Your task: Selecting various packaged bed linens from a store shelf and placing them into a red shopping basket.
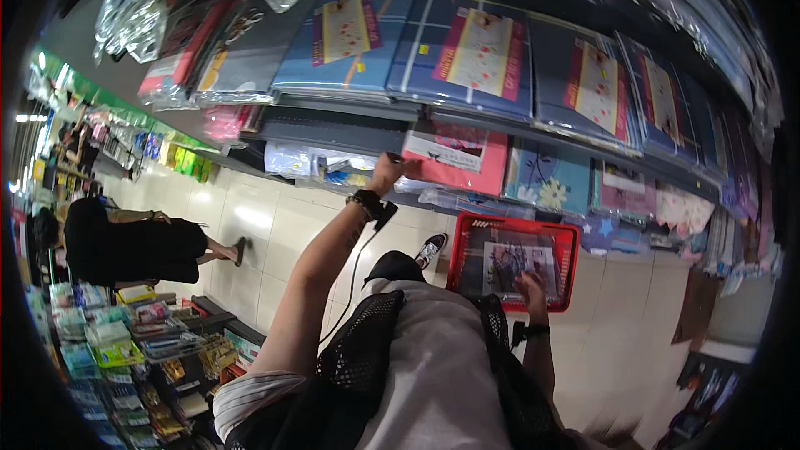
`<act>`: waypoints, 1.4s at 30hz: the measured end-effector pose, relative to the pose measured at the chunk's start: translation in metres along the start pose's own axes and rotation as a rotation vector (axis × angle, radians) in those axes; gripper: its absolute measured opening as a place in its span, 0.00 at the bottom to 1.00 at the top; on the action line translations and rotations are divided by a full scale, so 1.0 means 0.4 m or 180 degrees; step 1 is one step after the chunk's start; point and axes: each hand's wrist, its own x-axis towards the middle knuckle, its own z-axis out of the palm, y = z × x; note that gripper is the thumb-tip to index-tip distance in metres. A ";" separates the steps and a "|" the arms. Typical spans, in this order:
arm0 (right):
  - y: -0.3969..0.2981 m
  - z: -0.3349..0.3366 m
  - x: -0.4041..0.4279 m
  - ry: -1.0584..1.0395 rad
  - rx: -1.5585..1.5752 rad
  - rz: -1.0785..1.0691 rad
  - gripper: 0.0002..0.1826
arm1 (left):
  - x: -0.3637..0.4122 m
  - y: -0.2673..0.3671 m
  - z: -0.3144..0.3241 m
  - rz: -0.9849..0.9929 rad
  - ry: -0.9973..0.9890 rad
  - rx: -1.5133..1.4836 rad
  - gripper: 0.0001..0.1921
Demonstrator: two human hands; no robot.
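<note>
My left hand [389, 170] reaches to the lower shelf, its fingers at the left edge of a pink packaged textile [490, 165] in clear plastic; whether they grip it cannot be told. To my right, a red plastic shopping basket [572, 262] holds a dark packaged item [475, 262] with a white picture label. Over the right part of this basket is my right hand [531, 287], fingers partly bent, its hold unclear. On the lower shelf beside the pink pack lies a teal floral pack [547, 178]. Blue checked packs [462, 50] fill the shelf above.
A person in black [137, 244] stands in the aisle at left. Racks of small packaged goods [112, 337] occupy the lower left. The grey shelf edge [337, 131] runs across in front of me. Plastic-wrapped goods [287, 159] lie left of my left hand. Pale floor tiles [250, 200] show below.
</note>
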 end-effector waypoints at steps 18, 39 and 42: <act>-0.285 0.337 0.023 -0.2226 0.0597 0.0210 0.34 | -0.316 0.296 -0.107 -0.0948 -0.1305 -0.2560 0.12; -0.236 0.361 0.082 -0.2254 -0.0608 -0.0771 0.34 | -0.483 -0.009 -0.062 -0.0172 -0.1430 -0.1229 0.11; -0.183 0.315 0.054 -0.2074 -0.0943 -0.0902 0.28 | -0.465 -0.017 -0.025 0.0060 -0.1182 -0.0870 0.11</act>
